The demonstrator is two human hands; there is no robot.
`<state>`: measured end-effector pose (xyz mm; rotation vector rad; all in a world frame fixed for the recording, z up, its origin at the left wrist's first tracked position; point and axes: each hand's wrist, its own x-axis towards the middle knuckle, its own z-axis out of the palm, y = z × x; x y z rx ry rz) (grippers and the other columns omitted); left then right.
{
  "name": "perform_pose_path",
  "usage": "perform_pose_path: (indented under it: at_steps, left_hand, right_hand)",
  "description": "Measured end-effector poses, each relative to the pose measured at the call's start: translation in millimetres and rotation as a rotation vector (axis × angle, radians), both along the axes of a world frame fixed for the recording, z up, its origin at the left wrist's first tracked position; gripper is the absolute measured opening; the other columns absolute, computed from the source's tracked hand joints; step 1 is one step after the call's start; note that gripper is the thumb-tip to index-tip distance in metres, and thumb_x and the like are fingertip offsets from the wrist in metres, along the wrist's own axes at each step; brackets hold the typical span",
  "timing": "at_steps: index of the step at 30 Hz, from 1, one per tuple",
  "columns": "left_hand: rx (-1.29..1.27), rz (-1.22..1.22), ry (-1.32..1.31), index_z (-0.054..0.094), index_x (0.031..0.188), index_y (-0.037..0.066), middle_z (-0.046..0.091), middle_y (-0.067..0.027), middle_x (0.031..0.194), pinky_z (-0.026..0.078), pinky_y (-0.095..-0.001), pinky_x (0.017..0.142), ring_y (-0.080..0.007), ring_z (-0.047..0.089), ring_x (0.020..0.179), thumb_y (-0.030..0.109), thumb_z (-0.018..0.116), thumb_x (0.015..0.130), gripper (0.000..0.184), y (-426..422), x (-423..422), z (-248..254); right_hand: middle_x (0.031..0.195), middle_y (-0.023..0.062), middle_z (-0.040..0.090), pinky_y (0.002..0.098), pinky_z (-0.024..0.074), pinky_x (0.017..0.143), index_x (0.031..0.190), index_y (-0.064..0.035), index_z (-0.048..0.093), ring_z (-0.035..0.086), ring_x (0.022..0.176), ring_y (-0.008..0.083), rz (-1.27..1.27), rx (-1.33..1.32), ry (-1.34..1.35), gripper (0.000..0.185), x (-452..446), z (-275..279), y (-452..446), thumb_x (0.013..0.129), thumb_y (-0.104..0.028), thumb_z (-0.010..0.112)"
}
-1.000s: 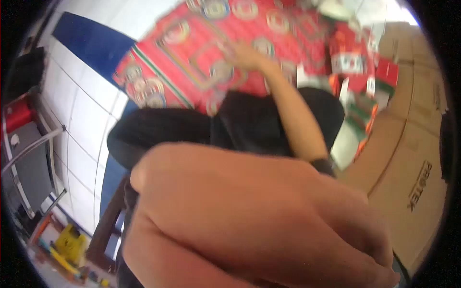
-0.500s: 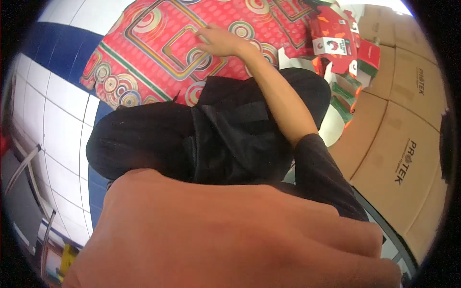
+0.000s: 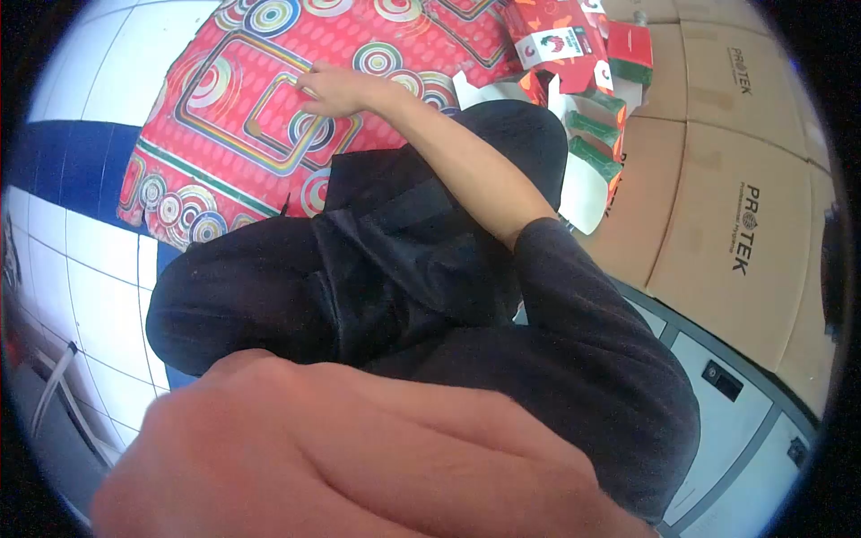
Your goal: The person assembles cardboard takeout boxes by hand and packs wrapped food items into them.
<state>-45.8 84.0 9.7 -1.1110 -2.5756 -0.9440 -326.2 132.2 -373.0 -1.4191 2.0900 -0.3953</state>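
Observation:
My right hand [image 3: 339, 91] reaches over a red sheet [image 3: 260, 121] printed with circles and coloured bands. Its fingertips rest on or just above the sheet, slightly bent and apart, with nothing visible in them. My left hand [image 3: 359, 448] is very large and blurred at the bottom, right in front of the camera. Its back and knuckles show, but the fingertips are out of sight, so what it touches is hidden. Beyond my knee, beside the sheet, lie red and green printed cartons [image 3: 587, 49], some with open white flaps.
Brown cardboard boxes [image 3: 708, 215] marked PROTEK are stacked along the right. Below them stands a grey cabinet [image 3: 717, 350] with a black latch. My legs in black trousers [image 3: 421, 242] fill the middle. White and blue floor tiles [image 3: 76, 170] lie at left, with a metal-framed object [image 3: 56, 386] lower down.
The view has shifted, so the sheet and boxes sit further left and more of the cabinet shows. My left hand has moved lower in view. My right hand stays over the same part of the sheet.

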Motion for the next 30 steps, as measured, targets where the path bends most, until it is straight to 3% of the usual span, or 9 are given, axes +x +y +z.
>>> perform_pose_path:
  at_steps: [8,12,16,19,22,30]
  left_hand:
    - [-0.189,0.075,0.082,0.078,0.114,0.011,0.079,-0.0004,0.111,0.062,-0.0290,0.092,-0.0159,0.077,0.095,0.060,0.065,0.103,0.052,-27,4,20]
    - [-0.472,0.189,0.267,0.078,0.114,0.012,0.079,0.0004,0.112,0.062,-0.0287,0.092,-0.0159,0.077,0.095,0.065,0.066,0.102,0.056,-65,16,26]
    - [-0.927,0.236,0.680,0.078,0.114,0.013,0.079,0.0012,0.112,0.062,-0.0283,0.092,-0.0159,0.077,0.095,0.069,0.066,0.101,0.059,-118,27,24]
    - [-1.082,0.265,0.795,0.078,0.114,0.014,0.079,0.0018,0.113,0.062,-0.0280,0.092,-0.0159,0.077,0.096,0.072,0.067,0.100,0.061,-103,29,33]
    - [-1.021,0.454,0.667,0.076,0.105,0.011,0.077,0.0026,0.102,0.062,-0.0314,0.092,-0.0131,0.074,0.090,0.070,0.063,0.104,0.060,-40,22,40]
    - [-0.028,0.269,-0.023,0.076,0.110,0.011,0.077,0.0008,0.103,0.061,-0.0305,0.093,-0.0137,0.074,0.093,0.062,0.063,0.106,0.053,-18,2,27]
  right_hand:
    - [0.145,0.0323,0.059,0.0518,0.0525,0.113,0.148,-0.0029,0.061,0.062,0.132,0.0466,0.034,0.064,0.016,0.059,-2,-1,-6,0.099,-0.036,0.070]
    - [0.142,0.0330,0.061,0.0531,0.0532,0.112,0.148,-0.0023,0.061,0.062,0.132,0.0473,-0.027,0.076,-0.053,0.061,5,9,-7,0.098,-0.036,0.070]
    - [0.140,0.0335,0.062,0.0538,0.0537,0.111,0.148,-0.0021,0.061,0.062,0.132,0.0482,0.066,0.151,0.043,0.061,-3,0,-12,0.098,-0.037,0.068]
    - [0.141,0.0340,0.062,0.0545,0.0538,0.110,0.148,-0.0020,0.062,0.062,0.132,0.0484,0.048,0.132,0.017,0.062,5,8,-15,0.098,-0.037,0.067]
    - [0.140,0.0338,0.063,0.0550,0.0540,0.110,0.149,-0.0032,0.062,0.062,0.132,0.0478,0.014,0.109,-0.005,0.062,8,12,-12,0.098,-0.038,0.067]
    - [0.144,0.0327,0.060,0.0554,0.0536,0.111,0.148,-0.0053,0.063,0.062,0.133,0.0468,0.016,0.130,-0.017,0.059,6,9,-13,0.099,-0.038,0.067]
